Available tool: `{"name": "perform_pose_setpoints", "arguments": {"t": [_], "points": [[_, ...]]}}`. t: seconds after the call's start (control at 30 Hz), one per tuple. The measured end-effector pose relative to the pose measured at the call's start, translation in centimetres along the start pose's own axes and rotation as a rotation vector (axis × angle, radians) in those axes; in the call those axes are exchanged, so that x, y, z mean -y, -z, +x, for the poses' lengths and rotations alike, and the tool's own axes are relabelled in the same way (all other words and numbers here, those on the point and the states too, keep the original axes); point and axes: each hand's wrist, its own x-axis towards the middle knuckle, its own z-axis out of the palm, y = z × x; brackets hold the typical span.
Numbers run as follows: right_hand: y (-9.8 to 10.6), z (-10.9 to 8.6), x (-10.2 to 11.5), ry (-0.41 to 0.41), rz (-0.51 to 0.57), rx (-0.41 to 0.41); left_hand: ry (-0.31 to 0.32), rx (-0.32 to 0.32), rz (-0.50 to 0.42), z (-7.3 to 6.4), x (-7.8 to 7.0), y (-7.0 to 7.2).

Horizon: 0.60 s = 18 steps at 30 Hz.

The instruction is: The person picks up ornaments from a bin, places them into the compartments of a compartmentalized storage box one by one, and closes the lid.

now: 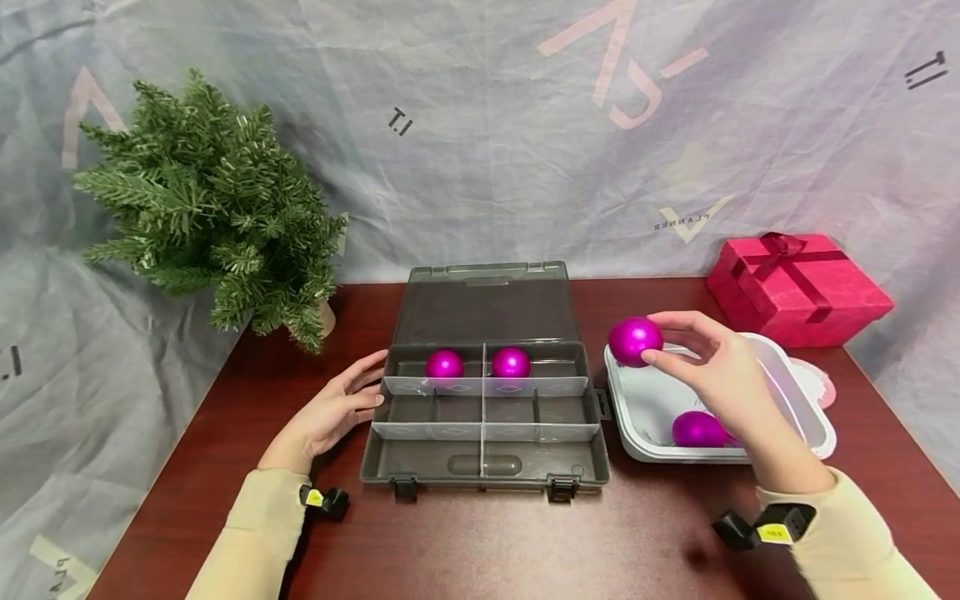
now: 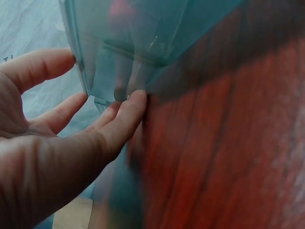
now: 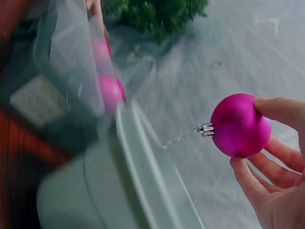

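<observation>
Between thumb and fingers my right hand (image 1: 723,367) pinches a magenta Christmas bauble (image 1: 636,342), raised over the left rim of a white tub (image 1: 813,417). In the right wrist view the bauble (image 3: 240,125) shows a silver cap and a twisted hanging string. Another magenta bauble (image 1: 699,429) lies in the tub. My left hand (image 1: 330,417) touches the left side of a grey see-through divider box (image 1: 420,458), fingers fairly straight. The box's lid (image 1: 487,308) leans back, raised. Two magenta baubles, one left (image 1: 445,364) and one right (image 1: 512,362), sit in its back row.
A small artificial fir tree (image 1: 217,200) stands at the back left. Behind the tub is a red gift box (image 1: 798,287) with a dark ribbon. A pale pink-edged item (image 1: 821,383) shows at the tub's right. A grey printed cloth (image 1: 480,167) hangs behind the table.
</observation>
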Motion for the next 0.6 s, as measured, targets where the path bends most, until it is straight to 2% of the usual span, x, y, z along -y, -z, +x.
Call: {"name": "perform_pose_setpoints", "arguments": {"t": [0.13,0.23,0.4,0.6], "points": [[-2.3,0.4,1.1,0.081,0.135,0.064,0.000,-0.006,0.001,0.1,0.0,0.0],[-4.2,0.7,1.7,0.115,0.186,0.106,0.001,-0.011,-0.001,0.1,-0.1,0.0],[-7.6,1.3,2.7,0.111,0.202,0.164,0.004,-0.015,-0.008,-0.1,-0.3,-0.3],[-12.1,1.9,3.6,0.056,0.221,0.262,0.008,-0.014,-0.013,-0.1,-0.4,-0.3]]}}
